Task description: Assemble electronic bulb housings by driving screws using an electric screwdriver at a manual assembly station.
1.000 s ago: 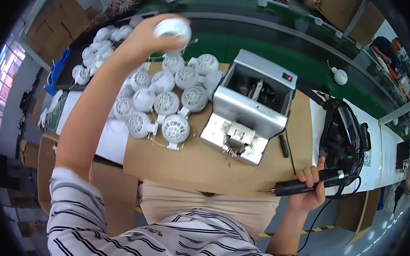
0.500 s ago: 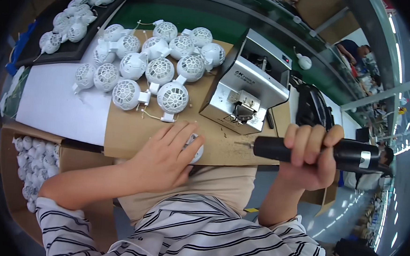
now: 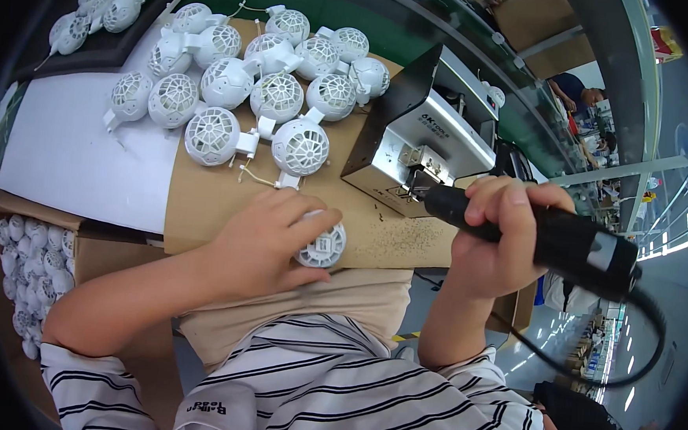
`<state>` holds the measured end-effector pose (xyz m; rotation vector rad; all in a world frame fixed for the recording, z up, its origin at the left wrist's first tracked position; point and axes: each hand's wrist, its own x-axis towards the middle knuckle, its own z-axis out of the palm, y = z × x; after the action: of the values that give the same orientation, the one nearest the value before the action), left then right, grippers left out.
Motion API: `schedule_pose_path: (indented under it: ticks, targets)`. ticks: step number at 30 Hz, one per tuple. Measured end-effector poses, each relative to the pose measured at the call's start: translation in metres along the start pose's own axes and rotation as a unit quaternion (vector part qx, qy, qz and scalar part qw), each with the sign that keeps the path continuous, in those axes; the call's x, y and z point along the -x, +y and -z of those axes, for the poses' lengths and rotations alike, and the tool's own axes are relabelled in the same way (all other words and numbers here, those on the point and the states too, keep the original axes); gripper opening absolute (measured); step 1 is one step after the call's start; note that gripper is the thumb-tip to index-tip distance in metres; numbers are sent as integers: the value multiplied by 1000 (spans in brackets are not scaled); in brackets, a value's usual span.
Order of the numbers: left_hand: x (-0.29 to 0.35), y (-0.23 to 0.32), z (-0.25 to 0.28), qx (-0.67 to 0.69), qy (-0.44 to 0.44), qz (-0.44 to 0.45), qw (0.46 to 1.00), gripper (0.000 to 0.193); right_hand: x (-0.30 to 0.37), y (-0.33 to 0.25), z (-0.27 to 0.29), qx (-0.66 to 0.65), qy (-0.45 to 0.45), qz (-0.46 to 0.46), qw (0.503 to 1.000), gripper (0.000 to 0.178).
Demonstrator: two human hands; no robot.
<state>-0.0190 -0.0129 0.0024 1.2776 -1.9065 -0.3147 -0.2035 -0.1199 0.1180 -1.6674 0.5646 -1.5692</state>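
My right hand is wrapped round a black electric screwdriver with a cable at its rear end. The screwdriver's tip meets the pick-up slot of a silver and black screw feeder; whether a screw is on the bit is too small to tell. With its fingers round the edge, my left hand grips a round white fan housing at the front edge of the brown cardboard sheet. Beyond that hand lie several white ball-shaped fan heads with latticed fronts.
Many small screws are scattered on the cardboard before the feeder. A cardboard box of white fan parts stands at the lower left. More fan heads rest on a black tray at the far left. A person sits farther along the line.
My right hand has swung the screwdriver so its tip went from over the cardboard up to the feeder's slot. My left hand stays on the housing, of which more shows now.
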Motion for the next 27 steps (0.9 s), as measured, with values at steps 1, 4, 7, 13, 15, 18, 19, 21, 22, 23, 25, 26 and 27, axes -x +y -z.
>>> schedule_pose_path:
  ticks: [1, 4, 7, 13, 15, 18, 19, 21, 22, 23, 25, 26, 27]
  targets:
    - [3, -2, -2, 25, 3, 8, 1000, 67, -1, -2, 1, -3, -16, -18, 1000, 37]
    - [4, -2, -8, 23, 43, 29, 998, 65, 10, -11, 7, -97, -73, -13, 993, 40]
    - [6, -3, -10, 19, 76, 49, 996, 63, 20, -12, 4, -191, -119, -11, 974, 44]
    - [8, -1, -7, 4, 87, 58, 995, 63, 30, -15, -12, -207, -223, 14, 952, 45]
    - [7, 0, -6, -2, 72, 75, 995, 65, 29, -16, -12, -220, -257, 20, 941, 46]
    - [6, 0, -7, -8, 74, 85, 994, 64, 29, -16, -11, -225, -283, 15, 932, 46]
    - [6, -1, -9, -14, 83, 82, 993, 62, 29, -16, -10, -223, -289, 11, 931, 46]
    - [6, -1, -11, -24, 100, 74, 992, 58, 29, -15, -8, -217, -302, 4, 928, 46]
    - [6, -2, -11, -23, 100, 76, 992, 58, 30, -14, -9, -217, -302, 2, 928, 46]
    - [6, -2, -12, -24, 101, 75, 992, 58, 31, -12, -10, -217, -300, 3, 929, 46]
    - [7, -2, -12, -26, 104, 74, 992, 57, 33, -8, -12, -216, -296, 6, 930, 46]
    - [7, -2, -12, -28, 105, 73, 991, 57, 34, -7, -12, -216, -294, 8, 931, 46]
    - [7, -2, -12, -28, 106, 74, 991, 57, 34, -7, -13, -217, -295, 7, 931, 46]
